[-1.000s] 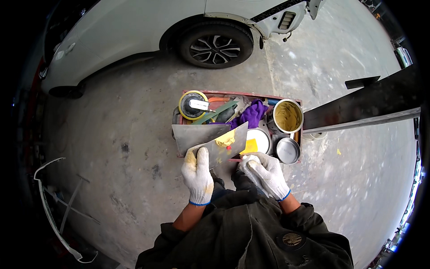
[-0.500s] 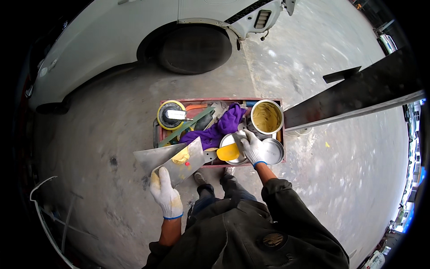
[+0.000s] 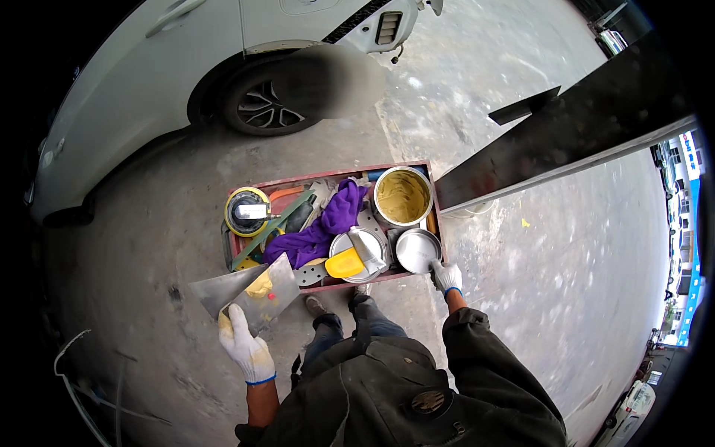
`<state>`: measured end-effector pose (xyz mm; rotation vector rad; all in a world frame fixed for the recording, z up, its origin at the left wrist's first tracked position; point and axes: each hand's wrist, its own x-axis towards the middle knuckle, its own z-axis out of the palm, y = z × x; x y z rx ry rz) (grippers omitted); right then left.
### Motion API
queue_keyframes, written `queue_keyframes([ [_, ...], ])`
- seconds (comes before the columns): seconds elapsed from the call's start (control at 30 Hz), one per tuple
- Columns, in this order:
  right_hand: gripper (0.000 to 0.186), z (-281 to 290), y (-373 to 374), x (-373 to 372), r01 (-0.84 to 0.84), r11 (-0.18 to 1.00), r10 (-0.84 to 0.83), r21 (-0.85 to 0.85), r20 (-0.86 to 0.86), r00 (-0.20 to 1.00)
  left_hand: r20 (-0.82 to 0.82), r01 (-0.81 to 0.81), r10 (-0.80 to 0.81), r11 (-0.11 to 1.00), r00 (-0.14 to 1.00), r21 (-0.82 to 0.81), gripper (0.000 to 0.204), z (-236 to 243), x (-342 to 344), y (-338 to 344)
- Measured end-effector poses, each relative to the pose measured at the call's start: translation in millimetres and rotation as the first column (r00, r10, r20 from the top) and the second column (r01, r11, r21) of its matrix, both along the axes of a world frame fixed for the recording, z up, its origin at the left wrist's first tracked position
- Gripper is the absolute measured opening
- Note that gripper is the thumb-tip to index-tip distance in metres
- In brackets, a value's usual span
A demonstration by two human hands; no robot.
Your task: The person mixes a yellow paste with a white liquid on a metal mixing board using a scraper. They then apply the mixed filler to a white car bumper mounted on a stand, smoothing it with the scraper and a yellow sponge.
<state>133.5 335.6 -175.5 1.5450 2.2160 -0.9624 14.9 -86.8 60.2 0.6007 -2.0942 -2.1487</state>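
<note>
Right hand (image 3: pixel 447 277) off tube (image 3: pixel 368 252); now at tin (image 3: pixel 418 250).

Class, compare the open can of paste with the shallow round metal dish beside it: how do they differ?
The can holds yellow-brown paste, while the dish shows a bare grey inside. The can looks deep; the dish is shallow. The can stands in the far right corner of the red tray, while the dish sits nearer the person, with the right hand at its edge. Both are round and open-topped.
</note>
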Motion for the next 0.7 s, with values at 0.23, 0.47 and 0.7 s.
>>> queue_keyframes([
  [0.23, 0.038, 56.5, 0.0, 7.4, 0.134, 0.974, -0.18, -0.18, -0.27, 0.946, -0.028, 0.01, -0.009, 1.0, 1.0, 0.009, 0.027, 5.0, -3.6, 13.3],
  [0.47, 0.047, 119.0, -13.0, -89.3, -0.023, 0.993, 0.073, 0.118, -0.446, 0.892, -0.006, 0.059, -0.059, 0.995, 0.998, 0.084, 0.029, -2.7, -7.0, 10.3],
  [0.7, 0.039, 69.8, -3.1, -137.1, -0.275, 0.923, 0.309, 0.269, -0.091, 0.947, -0.144, 0.177, -0.405, 0.656, 0.903, -0.734, 0.034, -45.5, -6.1, -12.3],
])
